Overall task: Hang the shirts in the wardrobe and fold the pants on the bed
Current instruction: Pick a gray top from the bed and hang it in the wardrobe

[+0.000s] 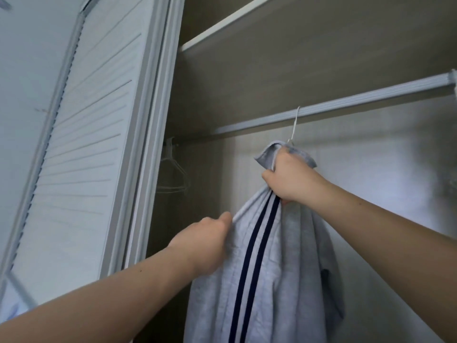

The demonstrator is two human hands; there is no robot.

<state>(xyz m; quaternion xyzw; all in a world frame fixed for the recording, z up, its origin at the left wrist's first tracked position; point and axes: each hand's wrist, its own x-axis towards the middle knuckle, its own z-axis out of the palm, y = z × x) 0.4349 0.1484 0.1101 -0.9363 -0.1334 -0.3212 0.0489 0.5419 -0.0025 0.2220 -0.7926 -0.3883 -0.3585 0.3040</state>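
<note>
One shirt (284,256) is hooked on the rail (358,102) by its hanger (294,127), yet clamped in right hand (289,177) fingers and pinched by left hand (207,241); pants unseen.

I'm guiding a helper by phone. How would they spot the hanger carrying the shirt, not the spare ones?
Find the rail crossing the wardrobe below the shelf. Partway along it hooks one thin white hanger. Unlike the empty hangers bunched at the rail's left end, it runs down into a grey shirt with two dark stripes, gripped by the right hand.
</note>
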